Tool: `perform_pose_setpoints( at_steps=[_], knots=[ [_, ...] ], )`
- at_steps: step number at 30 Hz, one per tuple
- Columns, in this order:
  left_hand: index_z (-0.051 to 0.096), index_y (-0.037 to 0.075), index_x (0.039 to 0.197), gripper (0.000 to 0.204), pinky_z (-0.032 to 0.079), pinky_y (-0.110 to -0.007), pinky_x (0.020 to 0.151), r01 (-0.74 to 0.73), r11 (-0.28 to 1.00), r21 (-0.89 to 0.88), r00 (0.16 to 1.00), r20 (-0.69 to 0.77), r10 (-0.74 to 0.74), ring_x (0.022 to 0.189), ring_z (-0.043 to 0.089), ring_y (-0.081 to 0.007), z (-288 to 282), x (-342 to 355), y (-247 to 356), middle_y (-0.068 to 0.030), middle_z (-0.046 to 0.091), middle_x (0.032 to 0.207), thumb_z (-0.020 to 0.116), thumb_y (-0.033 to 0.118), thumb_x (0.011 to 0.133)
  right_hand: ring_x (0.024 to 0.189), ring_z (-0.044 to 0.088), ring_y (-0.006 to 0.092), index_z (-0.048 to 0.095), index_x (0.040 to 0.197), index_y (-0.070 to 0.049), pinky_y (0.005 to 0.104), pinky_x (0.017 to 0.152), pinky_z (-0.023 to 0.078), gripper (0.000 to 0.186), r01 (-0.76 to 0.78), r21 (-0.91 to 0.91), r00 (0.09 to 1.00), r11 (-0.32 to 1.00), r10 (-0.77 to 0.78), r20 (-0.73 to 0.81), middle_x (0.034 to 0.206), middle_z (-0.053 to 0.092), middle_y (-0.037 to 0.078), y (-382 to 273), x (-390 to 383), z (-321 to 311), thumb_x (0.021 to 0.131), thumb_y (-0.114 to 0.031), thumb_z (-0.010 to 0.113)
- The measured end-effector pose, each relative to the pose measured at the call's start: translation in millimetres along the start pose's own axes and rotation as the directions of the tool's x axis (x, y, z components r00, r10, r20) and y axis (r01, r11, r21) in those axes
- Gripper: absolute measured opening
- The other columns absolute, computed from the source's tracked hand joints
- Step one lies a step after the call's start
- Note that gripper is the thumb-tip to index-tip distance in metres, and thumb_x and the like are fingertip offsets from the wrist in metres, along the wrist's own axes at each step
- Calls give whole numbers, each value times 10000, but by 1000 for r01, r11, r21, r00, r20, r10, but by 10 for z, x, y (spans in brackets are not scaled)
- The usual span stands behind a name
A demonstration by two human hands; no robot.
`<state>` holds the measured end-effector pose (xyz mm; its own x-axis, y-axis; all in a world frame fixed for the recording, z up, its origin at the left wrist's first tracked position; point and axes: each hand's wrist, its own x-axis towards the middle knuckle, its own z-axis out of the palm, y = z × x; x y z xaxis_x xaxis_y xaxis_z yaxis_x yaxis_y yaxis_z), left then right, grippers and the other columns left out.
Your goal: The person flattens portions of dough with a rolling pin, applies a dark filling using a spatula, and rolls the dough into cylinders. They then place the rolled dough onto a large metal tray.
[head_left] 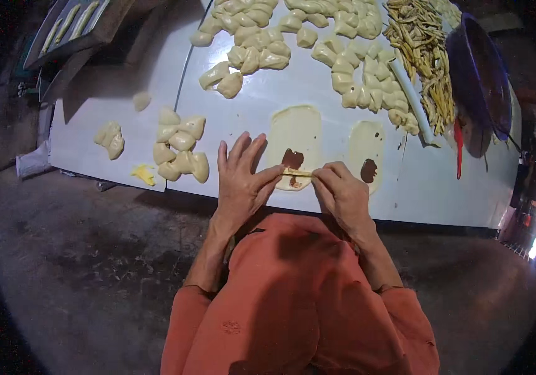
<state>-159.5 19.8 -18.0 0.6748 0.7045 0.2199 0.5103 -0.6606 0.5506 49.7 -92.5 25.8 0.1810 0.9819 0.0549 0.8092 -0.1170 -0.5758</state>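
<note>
looking down at a big white worktop (218,119), with a person in a red-orange top (262,294) leaning up to its near edge. loads of pale dough lumps (258,53) crowd the far side, plus a few more off to the left. far right there's a heap of yellowish-brown strips (415,37), and next to that a deep purple tub (480,72) tipped on its side or just bent by the lens, can't tell. tray (90,44) with long pale pieces is up in the left corner. then the left hand (240,181) and right hand (346,200), both over the nearer dough sheet (305,125); a second dough sheet (363,140) lies just to the right. pale rod (413,101) leans along the heap, thin red thing (458,150) near the tub. each sheet has a dark brown smear (292,159) on it. smallest bit: one yellowish strip (296,173) across the lower part of the left sheet, left grip pinching one end with the other fingers fanned out, right grip pinching the other, fingers curled.
</note>
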Motion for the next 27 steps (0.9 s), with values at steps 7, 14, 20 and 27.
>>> perform_pose_setpoints(
  at_steps=[7, 14, 20, 27],
  knots=[
    [795, 308, 1097, 304, 195, -653, 1229, -165, 986, -2, 982, 92, 164, 1480, 370, -378, -173, -101, -124, -106, 489, 1546, 852, 372, 806, 729, 685, 241, 737, 1070, -134, 370, 617, 551, 166, 159, -44, 985, 986, -156, 67, 953, 664, 56, 27, -103, 79, 910, -173, 749],
    [734, 163, 971, 177, 310, -639, 1194, -290, 957, -27, 948, 132, 291, 1466, 388, -410, -130, 2, -162, -123, 526, 1517, 826, 224, 832, 845, 702, 280, 669, 1056, -85, 381, 676, 570, 127, 109, 112, 991, 988, -116, 60, 1043, 668, 82, 124, -130, 177, 963, -172, 678],
    [692, 74, 1000, 145, 219, -661, 1198, -11, 999, -51, 998, 68, 14, 1485, 313, -471, -156, 66, -148, -190, 470, 1553, 725, 192, 923, 873, 692, 319, 641, 1034, -40, 392, 725, 559, 114, -186, 369, 979, 911, 203, -7, 1017, 684, 117, 122, -89, 135, 973, -133, 664],
    [693, 91, 1020, 108, 204, -692, 1174, 95, 995, 43, 995, -32, -94, 1454, 346, -493, -95, 234, -140, -208, 481, 1535, 689, 135, 922, 823, 702, 287, 660, 1022, -66, 386, 699, 556, 94, -93, 96, 968, 991, 113, -226, 1009, 680, 81, 122, 127, 254, 930, -80, 678]
  ],
)
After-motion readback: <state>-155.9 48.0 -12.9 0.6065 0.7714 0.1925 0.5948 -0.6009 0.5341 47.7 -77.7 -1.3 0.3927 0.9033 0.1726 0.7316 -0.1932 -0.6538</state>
